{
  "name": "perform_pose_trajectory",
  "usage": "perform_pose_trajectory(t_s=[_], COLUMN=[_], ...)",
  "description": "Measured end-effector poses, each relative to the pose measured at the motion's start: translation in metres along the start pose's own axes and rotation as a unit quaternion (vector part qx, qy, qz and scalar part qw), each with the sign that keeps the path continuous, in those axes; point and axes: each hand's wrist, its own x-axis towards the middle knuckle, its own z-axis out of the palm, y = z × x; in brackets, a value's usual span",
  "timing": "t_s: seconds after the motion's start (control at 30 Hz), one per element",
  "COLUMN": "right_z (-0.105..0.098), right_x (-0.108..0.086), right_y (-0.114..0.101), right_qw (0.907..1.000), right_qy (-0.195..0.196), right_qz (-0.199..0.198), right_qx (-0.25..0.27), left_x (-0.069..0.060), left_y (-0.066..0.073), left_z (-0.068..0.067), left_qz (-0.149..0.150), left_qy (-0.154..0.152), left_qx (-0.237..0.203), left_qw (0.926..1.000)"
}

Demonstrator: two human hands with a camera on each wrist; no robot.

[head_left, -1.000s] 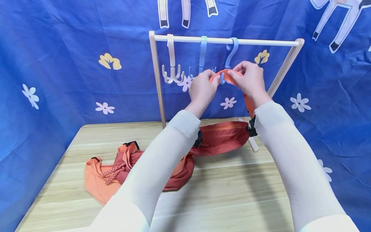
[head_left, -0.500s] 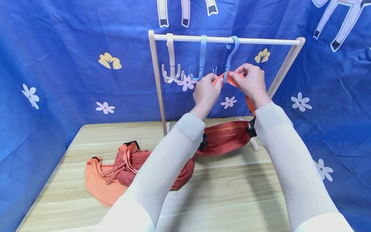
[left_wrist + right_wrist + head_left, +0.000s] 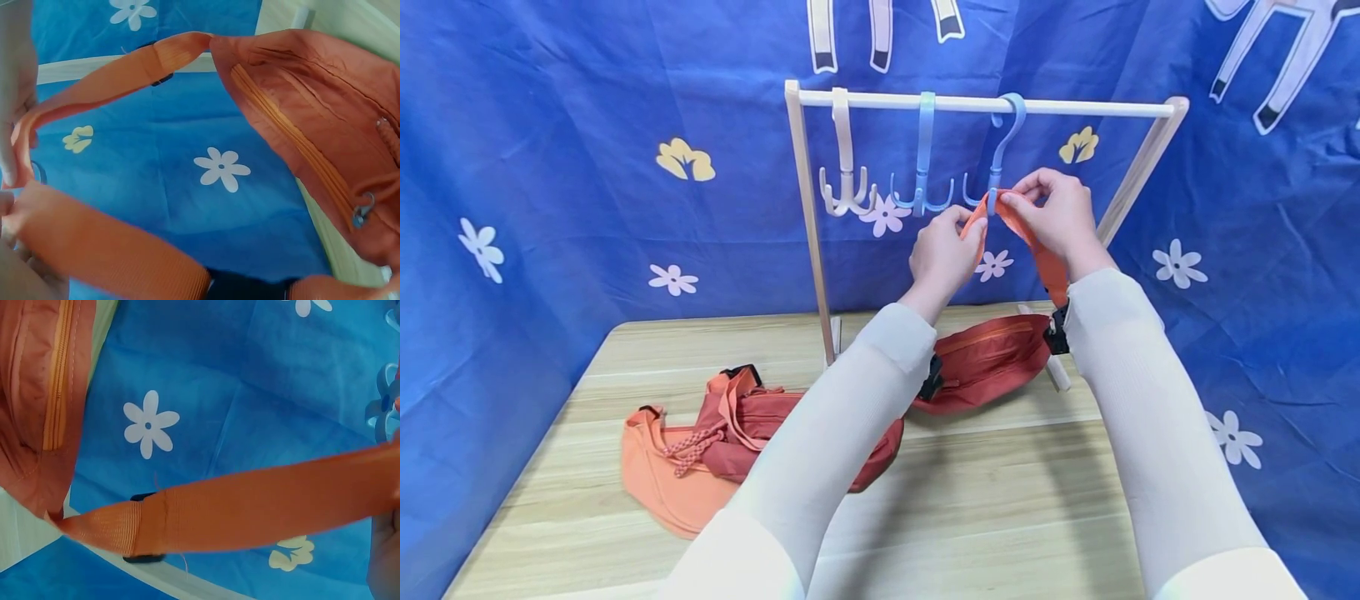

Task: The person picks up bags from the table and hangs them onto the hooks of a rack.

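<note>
In the head view, a dark red waist bag (image 3: 996,358) hangs low by its orange strap (image 3: 1047,265). My left hand (image 3: 946,252) pinches the strap left of the right-hand blue hook (image 3: 997,171). On the other side, my right hand (image 3: 1062,215) pinches the same strap between thumb and fingers. One prong of the hook stands in front of the strap, between my hands. The left wrist view shows the strap (image 3: 106,240) looping from a black buckle (image 3: 247,286) to my fingers. In the right wrist view the strap (image 3: 275,503) stretches taut from the bag (image 3: 37,419).
A wooden rack with a white bar (image 3: 1090,109) carries a beige hook (image 3: 846,167) and a middle blue hook (image 3: 924,150). More orange and red bags (image 3: 681,483) lie on the wooden table (image 3: 985,517), left. A blue patterned cloth (image 3: 572,208) surrounds the table.
My left hand has moved right and down with the strap. My right hand has shifted slightly right and down. The right-hand blue hook has tilted, its lower end moving right.
</note>
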Motion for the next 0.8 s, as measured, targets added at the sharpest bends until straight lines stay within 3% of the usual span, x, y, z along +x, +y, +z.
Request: perform_pose_trajectory(t_s=[0.17, 0.27, 0.53, 0.8], right_z=[0.003, 0.006, 0.016, 0.033], right_x=[-0.003, -0.006, -0.023, -0.042], right_y=[0.006, 0.011, 0.024, 0.036], right_qw=[0.9999, 1.0, 0.9967, 0.9871], right_qy=[-0.009, -0.003, 0.049, 0.088], right_qz=[0.005, 0.001, -0.011, -0.036], right_qx=[-0.003, 0.008, 0.063, 0.129], left_x=[-0.002, -0.004, -0.008, -0.02], left_y=[-0.008, -0.014, -0.032, -0.053], left_z=[0.002, 0.001, -0.01, -0.019], left_qz=[0.0, 0.003, 0.013, 0.015], left_qy=[-0.023, -0.02, 0.001, -0.023], left_qx=[0.005, -0.004, -0.031, -0.054], left_qw=[0.9997, 0.9998, 0.9994, 0.9982])
